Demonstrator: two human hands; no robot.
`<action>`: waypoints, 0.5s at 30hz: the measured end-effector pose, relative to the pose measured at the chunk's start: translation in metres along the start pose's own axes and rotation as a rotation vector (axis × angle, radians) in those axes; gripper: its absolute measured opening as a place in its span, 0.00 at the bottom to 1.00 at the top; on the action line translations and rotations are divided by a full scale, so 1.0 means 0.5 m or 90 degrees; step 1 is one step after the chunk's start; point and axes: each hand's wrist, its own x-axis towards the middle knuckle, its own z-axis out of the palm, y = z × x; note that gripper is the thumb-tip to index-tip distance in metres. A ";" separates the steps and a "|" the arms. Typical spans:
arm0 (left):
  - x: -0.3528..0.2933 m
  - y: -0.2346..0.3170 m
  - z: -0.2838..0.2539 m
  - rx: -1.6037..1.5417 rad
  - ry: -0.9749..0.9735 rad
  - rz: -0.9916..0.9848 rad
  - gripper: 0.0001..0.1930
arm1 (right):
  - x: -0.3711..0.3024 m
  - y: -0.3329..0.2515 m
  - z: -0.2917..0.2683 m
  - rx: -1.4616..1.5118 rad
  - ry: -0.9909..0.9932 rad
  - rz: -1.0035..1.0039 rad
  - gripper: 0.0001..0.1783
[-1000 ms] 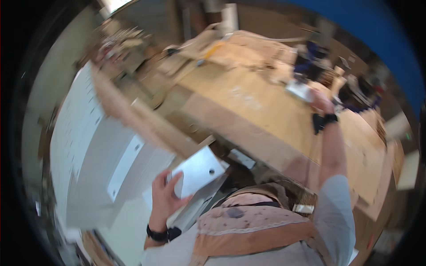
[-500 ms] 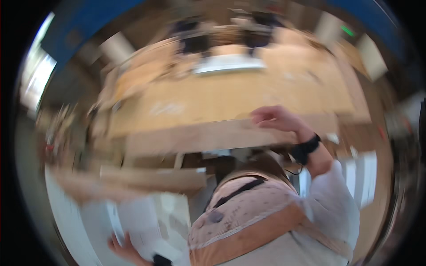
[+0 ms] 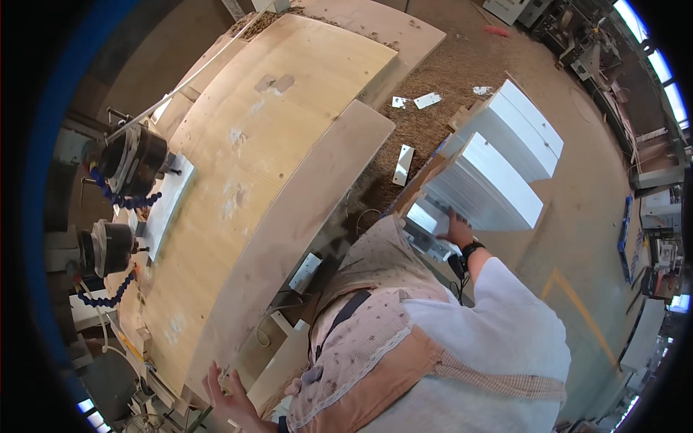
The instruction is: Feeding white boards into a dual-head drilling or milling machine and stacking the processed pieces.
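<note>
On the right, my right hand (image 3: 456, 229) reaches down to the near end of a stack of thin white panels (image 3: 498, 184). Its fingers are stretched out at the stack's edge, and the fingertips are partly lost against it. A second white stack (image 3: 523, 130) stands just beyond. Low on the left, my left hand (image 3: 229, 395) hangs by the near edge of the wooden worktable (image 3: 238, 303), fingers apart and holding nothing. Across the table, a white panel (image 3: 170, 206) lies beneath two dark machine heads (image 3: 133, 162) fitted with bits and blue jointed hoses.
A pale plywood board (image 3: 289, 108) covers much of the worktable. A metal switch box (image 3: 306, 273) hangs below its near edge, close to my body. Wood shavings (image 3: 462, 54) and white offcuts (image 3: 404, 164) litter the floor. Machinery (image 3: 599, 61) lines the far right.
My view has swung right, bringing the white stacks in. My right hand has gone from above the table edge to the near stack. The left hand is still low and apart from things.
</note>
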 end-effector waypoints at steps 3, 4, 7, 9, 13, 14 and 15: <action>0.037 0.072 0.028 -0.035 -0.008 0.057 0.23 | 0.019 0.027 0.094 0.014 -0.009 -0.075 0.73; 0.055 0.092 0.037 -0.048 -0.022 0.117 0.21 | 0.026 0.052 0.130 -0.010 0.071 -0.127 0.73; 0.110 0.145 0.082 -0.048 -0.053 0.209 0.18 | 0.043 0.074 0.159 -0.025 0.121 -0.148 0.72; 0.143 0.181 0.084 -0.068 -0.063 0.223 0.16 | 0.031 0.058 0.128 0.022 0.040 -0.135 0.67; 0.218 0.156 0.081 -0.085 -0.009 0.215 0.15 | 0.019 0.009 0.064 0.106 0.150 -0.133 0.64; 0.244 0.150 0.087 -0.088 0.008 0.209 0.15 | 0.013 -0.009 0.031 0.166 0.147 -0.134 0.64; 0.277 0.144 0.099 -0.082 0.033 0.221 0.15 | 0.008 -0.027 -0.007 0.241 0.149 -0.133 0.64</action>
